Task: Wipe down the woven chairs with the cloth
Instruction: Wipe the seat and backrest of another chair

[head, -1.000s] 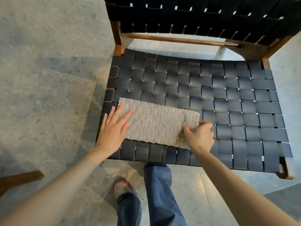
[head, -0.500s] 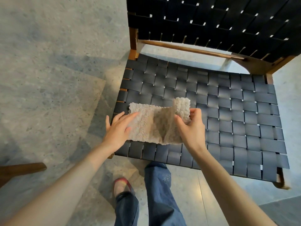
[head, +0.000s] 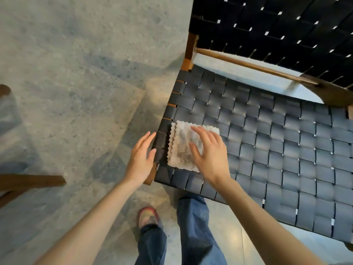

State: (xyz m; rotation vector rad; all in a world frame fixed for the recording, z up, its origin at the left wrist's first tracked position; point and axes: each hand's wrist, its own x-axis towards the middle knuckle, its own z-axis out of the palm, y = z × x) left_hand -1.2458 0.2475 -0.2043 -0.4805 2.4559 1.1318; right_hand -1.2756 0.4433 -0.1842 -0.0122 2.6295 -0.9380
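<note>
Observation, head view.

- Cloth (head: 181, 148): a grey-beige towelling square, folded in layers with scalloped edges showing at its 9 o'clock side. It lies flat on the woven seat (head: 267, 142), at the seat's 8 o'clock corner. A darker grey patch marks its top face; whether that is soil or shadow cannot be told.
- Right hand (head: 210, 152): palm down on the cloth's 3 o'clock half. The fingers are straight and spread, pressing rather than clutching, with nothing curled around the fabric.
- Left hand (head: 140, 157): fingers extended and loose, holding nothing. It sits just beside the seat's 9 o'clock edge and clear of the cloth. Whether the thumb touches the edge strap cannot be told.
- Chair: dark straps over a wooden frame. The woven backrest (head: 277, 25) is at 1 o'clock, with a wooden rail (head: 248, 64) under it.

Assessment of progress: probably early in this chair.

- The cloth is folded into a pad and sits at a corner, which suits the start of a pass.
- The straps look alike across the seat, so nothing shows which part, if any, has been wiped.
- Left to do, by judgement: the run of the seat toward 3 o'clock, the backrest and any further chairs.
- A wooden bar (head: 32, 181) at 9 o'clock may belong to another chair, but this is unconfirmed.
</note>
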